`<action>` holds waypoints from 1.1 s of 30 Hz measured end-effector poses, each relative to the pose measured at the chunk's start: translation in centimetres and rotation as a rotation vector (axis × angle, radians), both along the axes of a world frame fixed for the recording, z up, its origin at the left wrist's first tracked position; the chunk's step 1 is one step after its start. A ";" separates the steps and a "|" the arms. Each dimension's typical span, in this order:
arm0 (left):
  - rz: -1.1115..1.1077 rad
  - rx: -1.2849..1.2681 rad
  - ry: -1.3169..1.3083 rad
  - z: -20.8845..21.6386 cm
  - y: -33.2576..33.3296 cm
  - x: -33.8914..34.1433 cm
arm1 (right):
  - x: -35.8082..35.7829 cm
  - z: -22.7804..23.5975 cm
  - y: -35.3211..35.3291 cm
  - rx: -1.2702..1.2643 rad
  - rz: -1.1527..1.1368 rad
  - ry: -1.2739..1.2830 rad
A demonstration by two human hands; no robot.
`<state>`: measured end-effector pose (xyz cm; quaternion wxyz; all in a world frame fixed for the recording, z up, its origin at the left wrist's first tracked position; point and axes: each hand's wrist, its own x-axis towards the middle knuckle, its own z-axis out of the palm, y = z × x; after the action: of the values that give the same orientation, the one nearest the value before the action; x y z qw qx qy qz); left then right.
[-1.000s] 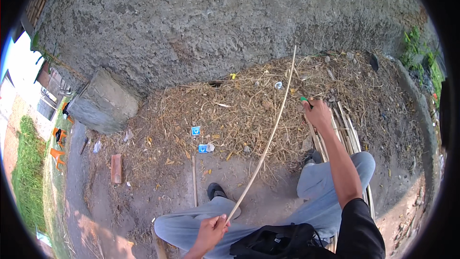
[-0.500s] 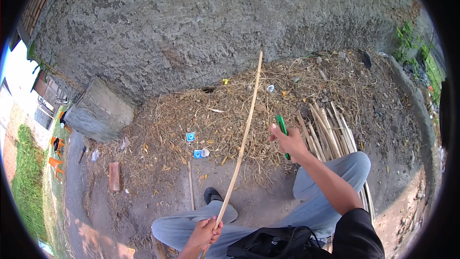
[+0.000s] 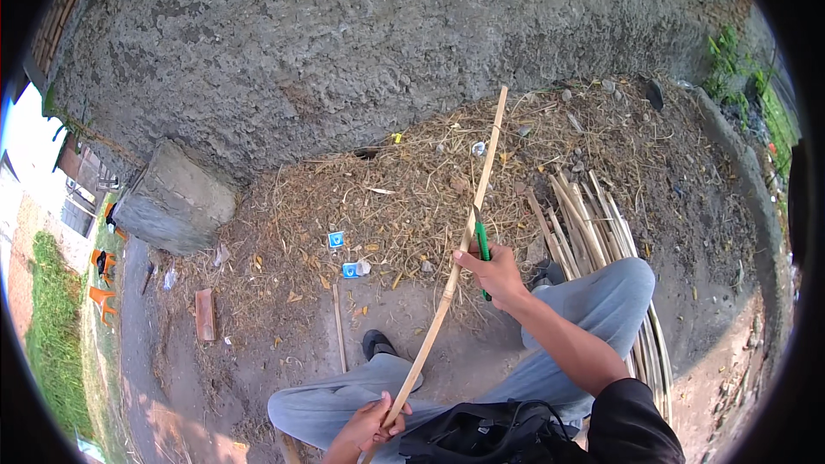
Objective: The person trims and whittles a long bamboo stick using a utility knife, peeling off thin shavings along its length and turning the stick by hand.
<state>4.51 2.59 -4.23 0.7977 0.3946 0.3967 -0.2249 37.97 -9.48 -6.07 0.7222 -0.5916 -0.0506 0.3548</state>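
A long, slim strip of pale wood or bamboo [image 3: 436, 324] slants from my lap up toward the wall. My left hand [image 3: 371, 426] is closed round its lower end, above my left thigh. Farther up, my right hand [image 3: 491, 275] grips a green utility knife [image 3: 483, 242], fingers wrapped round the handle. The knife's tip meets the strip's edge, and my right thumb lies against the strip just below. Whether the blade cuts into it is too small to tell.
A bundle of split strips [image 3: 593, 228] lies beyond and under my right knee. Shavings and dry leaves [image 3: 412, 232] cover the ground before a rough grey wall [image 3: 387, 51]. A concrete block [image 3: 180, 198], a brick [image 3: 204, 315] and small blue packets [image 3: 351, 271] are to the left.
My right hand has moved left and down, bringing the knife from apart to against the strip. The strip's far end has swung to the right. My left hand still holds the lower end.
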 end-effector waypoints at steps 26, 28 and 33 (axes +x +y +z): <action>0.131 0.186 0.012 2.4 2.1 -1.6 | -0.3 -1.8 -0.4 -0.068 0.137 -0.014; 0.124 0.166 0.010 0.7 2.1 -2.6 | -0.2 -1.5 -0.6 -0.055 0.103 0.022; 0.117 0.458 0.091 0.4 -0.3 -2.6 | 0.1 -3.4 -0.8 -0.013 0.084 0.057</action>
<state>1.89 2.32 -3.80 0.6802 0.5313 0.4951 -0.1001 38.09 -10.32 -9.51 0.7038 -0.5835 -0.0524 0.4018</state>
